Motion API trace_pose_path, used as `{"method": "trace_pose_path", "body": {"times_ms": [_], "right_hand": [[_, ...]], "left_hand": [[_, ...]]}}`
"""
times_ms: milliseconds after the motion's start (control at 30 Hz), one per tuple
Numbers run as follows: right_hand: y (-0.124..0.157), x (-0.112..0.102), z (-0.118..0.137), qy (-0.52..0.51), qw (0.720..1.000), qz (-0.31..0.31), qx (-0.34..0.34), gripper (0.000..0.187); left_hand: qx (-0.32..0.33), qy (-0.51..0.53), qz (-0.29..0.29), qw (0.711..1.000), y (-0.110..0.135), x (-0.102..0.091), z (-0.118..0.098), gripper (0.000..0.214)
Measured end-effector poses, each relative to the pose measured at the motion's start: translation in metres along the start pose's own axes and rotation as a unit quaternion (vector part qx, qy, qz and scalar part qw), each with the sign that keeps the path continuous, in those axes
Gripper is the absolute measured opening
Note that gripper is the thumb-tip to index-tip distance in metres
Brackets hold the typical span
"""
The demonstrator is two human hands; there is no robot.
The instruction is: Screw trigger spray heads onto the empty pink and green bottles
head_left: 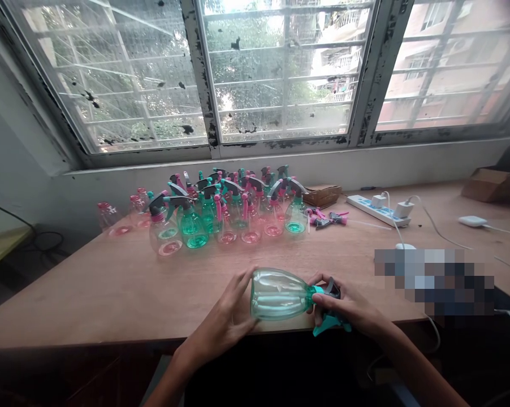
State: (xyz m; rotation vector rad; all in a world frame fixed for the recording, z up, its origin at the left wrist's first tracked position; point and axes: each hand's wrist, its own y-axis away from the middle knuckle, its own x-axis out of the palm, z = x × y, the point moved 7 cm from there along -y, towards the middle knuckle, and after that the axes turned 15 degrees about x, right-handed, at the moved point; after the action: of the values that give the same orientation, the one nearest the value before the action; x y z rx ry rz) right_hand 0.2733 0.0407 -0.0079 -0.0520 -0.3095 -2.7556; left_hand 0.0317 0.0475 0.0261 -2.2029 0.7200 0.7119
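A clear green spray bottle (280,295) lies on its side in the air over the table's front edge, its base to the left. My left hand (236,308) is closed around the base end, fingers above and thumb below. At the neck, my right hand (337,302) grips the teal and black trigger sprayer head (329,323), which points down and to the right. The palm side of my left hand is partly hidden. Beyond my hands stands a group of pink and green spray bottles (194,226) with sprayer heads on.
Pink bottles without heads (111,217) stand at the left. Loose pink and black sprayer heads (329,219) lie right of the group, near a brown box (323,196). A power strip (377,211) with chargers and cables sits farther right. A blurred patch (441,282) covers the right front.
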Motion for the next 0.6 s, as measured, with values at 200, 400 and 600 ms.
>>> {"method": "trace_pose_path", "body": {"times_ms": [200,400,600], "right_hand": [[0.002,-0.0004,0.0017,-0.004,1.0,-0.007,-0.004,0.032],[0.0003,-0.0044,-0.0033,-0.014,1.0,-0.012,0.005,0.033],[-0.0015,-0.0055,-0.0045,-0.017,1.0,-0.021,0.015,0.039]], "left_hand": [[-0.017,0.049,0.003,0.999,0.0008,0.0003,-0.0002,0.098],[-0.009,0.041,0.017,0.999,-0.0001,0.0007,-0.0034,0.074],[-0.028,0.033,-0.004,0.999,0.0007,0.0002,0.0035,0.097]]}}
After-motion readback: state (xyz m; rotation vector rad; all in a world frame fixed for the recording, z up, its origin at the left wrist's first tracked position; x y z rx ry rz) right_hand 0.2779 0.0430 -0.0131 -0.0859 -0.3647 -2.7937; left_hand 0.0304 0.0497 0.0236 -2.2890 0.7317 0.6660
